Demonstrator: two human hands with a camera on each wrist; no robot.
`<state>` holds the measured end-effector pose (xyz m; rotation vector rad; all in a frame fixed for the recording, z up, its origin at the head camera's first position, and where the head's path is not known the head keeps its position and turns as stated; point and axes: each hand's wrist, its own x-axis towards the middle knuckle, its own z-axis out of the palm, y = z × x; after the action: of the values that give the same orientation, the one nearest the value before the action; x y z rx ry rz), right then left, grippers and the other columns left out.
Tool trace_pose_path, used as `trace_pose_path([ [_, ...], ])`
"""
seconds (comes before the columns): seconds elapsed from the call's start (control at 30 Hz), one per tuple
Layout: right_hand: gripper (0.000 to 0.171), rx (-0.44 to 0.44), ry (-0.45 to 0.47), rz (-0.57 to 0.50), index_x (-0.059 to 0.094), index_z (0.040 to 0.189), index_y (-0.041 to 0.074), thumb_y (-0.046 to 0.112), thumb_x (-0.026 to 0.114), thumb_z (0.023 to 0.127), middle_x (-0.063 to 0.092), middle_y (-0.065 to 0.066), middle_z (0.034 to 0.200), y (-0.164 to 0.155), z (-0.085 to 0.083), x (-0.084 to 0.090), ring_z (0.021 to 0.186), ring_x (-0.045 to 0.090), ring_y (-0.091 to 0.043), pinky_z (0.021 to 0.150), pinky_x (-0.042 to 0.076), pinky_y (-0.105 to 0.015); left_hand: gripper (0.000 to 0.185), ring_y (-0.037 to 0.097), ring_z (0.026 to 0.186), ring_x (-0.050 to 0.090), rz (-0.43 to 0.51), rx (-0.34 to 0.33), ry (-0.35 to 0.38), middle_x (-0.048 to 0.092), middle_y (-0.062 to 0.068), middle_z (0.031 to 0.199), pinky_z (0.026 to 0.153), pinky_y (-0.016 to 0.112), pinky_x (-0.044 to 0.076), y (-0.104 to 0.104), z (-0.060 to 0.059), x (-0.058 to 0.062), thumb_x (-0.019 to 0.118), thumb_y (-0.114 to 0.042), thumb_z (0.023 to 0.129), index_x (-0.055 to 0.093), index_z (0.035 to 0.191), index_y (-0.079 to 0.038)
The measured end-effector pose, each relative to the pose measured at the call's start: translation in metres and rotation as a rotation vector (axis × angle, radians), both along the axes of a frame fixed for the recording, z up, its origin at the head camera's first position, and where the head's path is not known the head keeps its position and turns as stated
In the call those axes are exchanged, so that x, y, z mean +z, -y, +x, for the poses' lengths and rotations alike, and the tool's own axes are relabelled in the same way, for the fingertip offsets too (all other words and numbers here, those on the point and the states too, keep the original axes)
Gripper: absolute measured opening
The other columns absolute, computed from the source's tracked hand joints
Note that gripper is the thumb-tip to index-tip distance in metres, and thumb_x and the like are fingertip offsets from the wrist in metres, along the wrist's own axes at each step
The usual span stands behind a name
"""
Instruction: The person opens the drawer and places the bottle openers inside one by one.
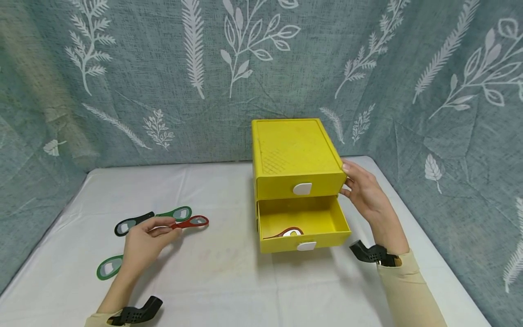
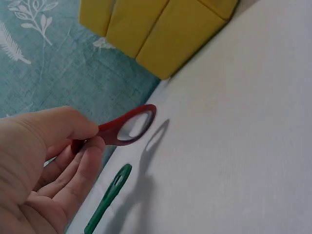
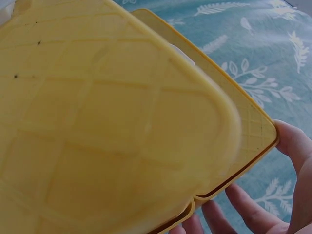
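My left hand (image 1: 145,243) pinches a red bottle opener (image 1: 196,221) by its handle, between thumb and fingers; in the left wrist view the red bottle opener (image 2: 122,127) is held up over its shadow. Beside that hand lie a black bottle opener (image 1: 122,227), a green one (image 1: 181,213) and another green one (image 1: 109,268), partly hidden by the wrist. My right hand (image 1: 367,193) touches the right side of a yellow drawer cabinet (image 1: 298,145), thumb near its upper front corner. The cabinet's lower drawer (image 1: 327,240) is pulled out, with a red bottle opener (image 1: 292,232) inside.
A white cloth (image 1: 229,281) covers the table. The cabinet's upper drawer (image 1: 273,187) is closed, and both drawers have white handles. A blue-green curtain (image 1: 163,68) with white leaf prints hangs behind and along the sides. Each wrist wears a black camera (image 1: 139,313).
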<state>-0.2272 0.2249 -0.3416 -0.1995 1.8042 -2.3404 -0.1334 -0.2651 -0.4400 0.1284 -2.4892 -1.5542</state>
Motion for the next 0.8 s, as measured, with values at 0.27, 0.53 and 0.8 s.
trace_pose_path([
  [0.27, 0.034, 0.003, -0.006, -0.006, 0.059, 0.133, 0.013, 0.027, 0.057, 0.102, 0.059, -0.002, 0.125, 0.0, -0.001, -0.001, 0.113, 0.052, -0.022, 0.088, 0.045, -0.039, 0.039, 0.011, 0.087, 0.069, 0.3, -0.052, -0.063, 0.072, 0.004, 0.1, 0.073, 0.022, 0.055, -0.015, 0.002, 0.024, 0.083, -0.007, 0.08, 0.068, 0.114, 0.005],
  [0.53, 0.035, 0.008, -0.008, -0.007, 0.059, 0.134, 0.013, 0.027, 0.056, 0.102, 0.059, -0.002, 0.126, -0.001, 0.0, -0.002, 0.114, 0.052, -0.022, 0.088, 0.045, -0.038, 0.034, 0.021, 0.089, 0.068, 0.459, -0.249, -0.167, 0.069, 0.013, 0.106, 0.081, 0.035, 0.055, -0.035, 0.012, 0.046, 0.077, 0.007, 0.081, 0.064, 0.112, 0.01],
  [0.8, 0.035, 0.0, -0.022, -0.003, 0.06, 0.134, 0.012, 0.027, 0.057, 0.102, 0.058, -0.004, 0.127, 0.0, -0.001, -0.001, 0.116, 0.05, -0.023, 0.088, 0.046, -0.037, 0.034, 0.022, 0.093, 0.068, 0.554, -0.413, -0.208, 0.064, 0.016, 0.107, 0.081, 0.035, 0.056, -0.06, 0.016, 0.061, 0.072, 0.016, 0.081, 0.063, 0.113, 0.01],
])
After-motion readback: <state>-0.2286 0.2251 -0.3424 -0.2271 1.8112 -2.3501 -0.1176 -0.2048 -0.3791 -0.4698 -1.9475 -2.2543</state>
